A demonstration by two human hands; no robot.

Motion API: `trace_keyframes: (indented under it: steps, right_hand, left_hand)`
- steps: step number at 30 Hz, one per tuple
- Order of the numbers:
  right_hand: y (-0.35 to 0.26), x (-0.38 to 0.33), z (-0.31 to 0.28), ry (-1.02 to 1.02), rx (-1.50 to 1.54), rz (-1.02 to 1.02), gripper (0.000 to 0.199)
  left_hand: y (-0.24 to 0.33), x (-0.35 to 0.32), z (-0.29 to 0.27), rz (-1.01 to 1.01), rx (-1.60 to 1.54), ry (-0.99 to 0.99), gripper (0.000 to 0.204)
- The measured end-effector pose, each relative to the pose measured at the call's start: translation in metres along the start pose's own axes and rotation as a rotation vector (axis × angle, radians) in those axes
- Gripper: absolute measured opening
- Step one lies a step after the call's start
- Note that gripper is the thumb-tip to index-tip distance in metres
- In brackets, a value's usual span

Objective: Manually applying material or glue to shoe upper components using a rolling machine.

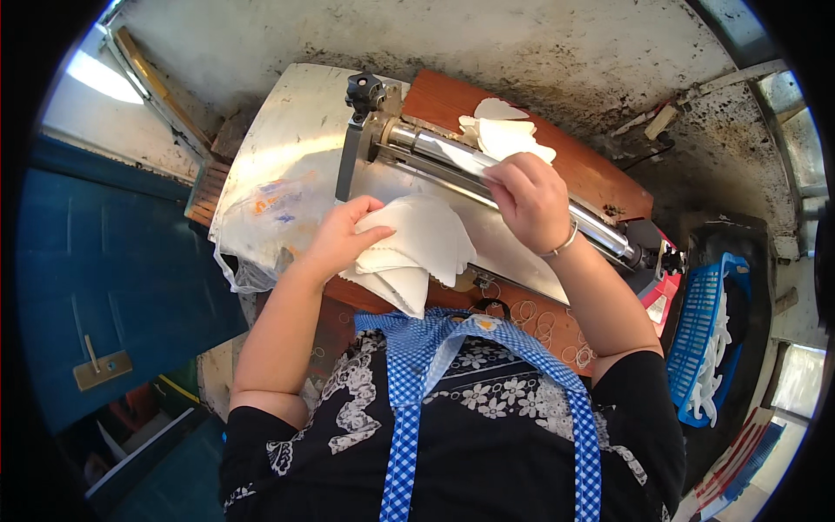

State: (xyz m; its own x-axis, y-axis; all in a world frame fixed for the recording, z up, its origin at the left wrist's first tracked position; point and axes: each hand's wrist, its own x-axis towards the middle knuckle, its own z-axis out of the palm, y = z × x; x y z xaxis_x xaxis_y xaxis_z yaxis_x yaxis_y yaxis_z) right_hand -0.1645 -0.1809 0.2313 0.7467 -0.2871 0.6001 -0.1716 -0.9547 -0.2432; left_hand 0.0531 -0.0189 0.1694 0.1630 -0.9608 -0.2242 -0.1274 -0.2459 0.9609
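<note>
My left hand [346,233] grips a fanned stack of white, flat cut pieces [419,235] with rounded outlines and some notched edges; the thumb lies on top. At the metal rollers [426,143] of a bench machine, my right hand [529,198] has its fingers pinched together on the edge of a single white piece [472,162]. That piece lies against the rollers, partly hidden by my fingers. Beyond the rollers, a loose heap of similar white pieces [506,137] rests on a reddish-brown board [600,171].
A black knob [364,91] tops the machine's left post. Cord-like loops [544,324] hang near the front edge. Right of the bench stands a blue basket [696,335] with white items. A blue door [122,278] is at left, a stained wall [557,43] behind.
</note>
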Motion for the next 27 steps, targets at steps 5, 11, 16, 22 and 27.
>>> trace_keyframes:
  steps: [5, 11, 16, 22, 27]
  right_hand:
    - [-0.023, -0.061, 0.0, -0.245, -0.264, -0.09, 0.012]
    - [-0.024, -0.046, 0.012, -0.017, 0.02, 0.223, 0.014]
    - [-0.06, -0.047, 0.019, -0.198, 0.56, 0.78, 0.034]
    - [-0.066, -0.06, 0.036, -0.199, 0.955, 1.167, 0.03]
    - [-0.067, -0.056, 0.046, 0.018, 0.971, 1.168, 0.026]
  left_hand:
    - [0.006, -0.021, -0.006, -0.022, 0.04, 0.126, 0.017]
    - [0.033, -0.014, 0.002, -0.039, 0.186, -0.025, 0.017]
    - [0.037, -0.013, 0.018, -0.074, -0.267, -0.166, 0.017]
    - [0.027, -0.023, 0.019, -0.107, -0.352, -0.156, 0.024]
    - [0.01, -0.021, 0.033, -0.108, -0.29, -0.001, 0.028]
